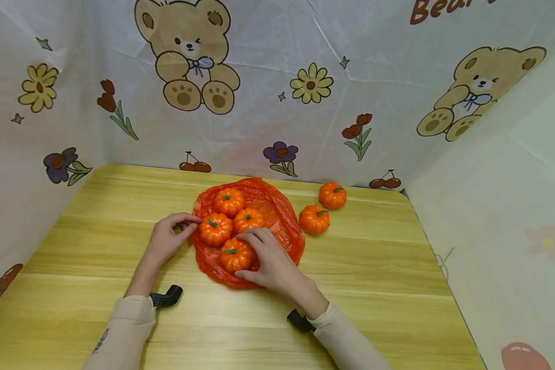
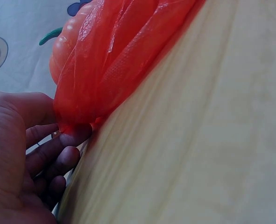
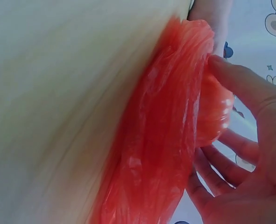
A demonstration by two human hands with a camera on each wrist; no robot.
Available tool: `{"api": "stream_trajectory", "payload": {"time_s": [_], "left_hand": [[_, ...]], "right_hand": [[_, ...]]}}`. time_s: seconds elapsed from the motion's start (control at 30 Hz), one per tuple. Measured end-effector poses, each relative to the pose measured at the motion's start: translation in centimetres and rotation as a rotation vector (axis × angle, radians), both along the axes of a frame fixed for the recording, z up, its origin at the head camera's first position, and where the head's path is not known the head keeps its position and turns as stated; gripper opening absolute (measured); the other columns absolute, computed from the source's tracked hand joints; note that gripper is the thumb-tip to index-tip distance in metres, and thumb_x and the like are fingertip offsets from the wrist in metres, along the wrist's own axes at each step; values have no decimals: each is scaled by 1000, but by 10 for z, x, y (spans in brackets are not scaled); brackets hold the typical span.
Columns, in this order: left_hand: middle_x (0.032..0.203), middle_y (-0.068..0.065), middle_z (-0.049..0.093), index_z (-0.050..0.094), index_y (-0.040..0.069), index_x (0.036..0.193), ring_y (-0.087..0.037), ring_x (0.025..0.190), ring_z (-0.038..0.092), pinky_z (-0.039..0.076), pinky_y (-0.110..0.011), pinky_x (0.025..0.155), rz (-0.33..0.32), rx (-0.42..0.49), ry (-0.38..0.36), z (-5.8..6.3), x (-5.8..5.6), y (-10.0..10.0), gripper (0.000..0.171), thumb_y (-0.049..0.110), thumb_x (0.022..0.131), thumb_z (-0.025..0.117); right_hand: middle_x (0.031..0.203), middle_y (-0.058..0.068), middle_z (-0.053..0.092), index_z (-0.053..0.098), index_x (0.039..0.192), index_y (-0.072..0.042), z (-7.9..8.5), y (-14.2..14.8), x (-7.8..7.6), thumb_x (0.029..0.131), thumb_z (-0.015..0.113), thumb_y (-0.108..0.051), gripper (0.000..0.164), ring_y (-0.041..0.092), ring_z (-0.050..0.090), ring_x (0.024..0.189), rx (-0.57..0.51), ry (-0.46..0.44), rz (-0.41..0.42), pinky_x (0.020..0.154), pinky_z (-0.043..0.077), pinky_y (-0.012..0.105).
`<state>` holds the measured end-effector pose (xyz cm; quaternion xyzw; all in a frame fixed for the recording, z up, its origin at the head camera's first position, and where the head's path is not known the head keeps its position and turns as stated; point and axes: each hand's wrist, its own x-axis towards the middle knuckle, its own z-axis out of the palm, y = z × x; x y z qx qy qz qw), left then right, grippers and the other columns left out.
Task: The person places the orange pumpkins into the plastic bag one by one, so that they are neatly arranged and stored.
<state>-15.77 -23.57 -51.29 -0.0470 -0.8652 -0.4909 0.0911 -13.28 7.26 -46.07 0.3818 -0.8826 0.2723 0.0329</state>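
A red plastic bag (image 1: 284,226) lies spread open on the wooden table, with several small orange toy pumpkins with green stems inside. At its left rim, my left hand (image 1: 168,237) pinches the plastic between thumb and fingers; the left wrist view shows this pinch on the bag (image 2: 105,70). My right hand (image 1: 273,262) holds the nearest pumpkin (image 1: 233,255), thumb on the near side and fingers over the far side. In the right wrist view the thumb and fingers curve around that pumpkin (image 3: 215,109), whose lower part is hidden behind the bag wall.
Two more pumpkins stand outside the bag to its right, one nearer (image 1: 313,221) and one farther back (image 1: 333,196). Behind the table (image 1: 374,272) hangs a white cloth (image 1: 259,46) printed with bears and flowers. It also covers both sides.
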Motion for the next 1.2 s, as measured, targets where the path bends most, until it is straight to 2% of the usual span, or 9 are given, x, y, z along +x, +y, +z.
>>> {"api": "stream_trajectory", "payload": {"time_s": [0.17,0.4,0.63,0.8,0.93,1.2], "left_hand": [[99,-7,70,80,11,111,-14,86,56,45,-19,72,0,1,-2,-1,0,0,13,14,101,72],[98,-6,70,80,11,110,-13,84,56,45,-19,71,3,-4,6,-2,-1,0,12,14,100,73],[96,-6,69,80,10,108,-12,82,56,45,-18,71,5,-2,12,-2,-1,1,11,13,100,73],[96,-7,69,80,10,109,-13,83,56,45,-19,71,9,-2,9,-2,-3,1,12,13,100,73],[97,-8,69,80,10,109,-12,84,56,45,-18,72,10,-8,7,-2,-2,1,12,15,101,72],[97,-9,71,80,10,110,-13,83,56,44,-18,71,11,-17,24,1,0,2,13,16,100,74]], "right_hand": [[140,3,58,62,140,-13,0,1,0,84,91,-34,66,19,52,129,18,21,8,111,49,37],[141,2,58,61,142,-13,1,2,1,87,87,-40,66,18,52,132,28,5,11,112,48,37],[139,0,59,62,139,-14,2,6,-1,88,86,-45,65,16,53,128,-52,1,7,111,49,36],[139,0,60,62,139,-11,5,12,-7,86,89,-38,65,16,54,129,-121,1,34,112,48,38],[140,0,60,62,139,-10,7,18,-13,88,87,-27,60,17,54,131,-141,21,45,112,47,37],[138,2,62,63,137,-7,11,34,-24,93,79,-19,49,19,54,131,-223,23,-59,111,48,40]]}}
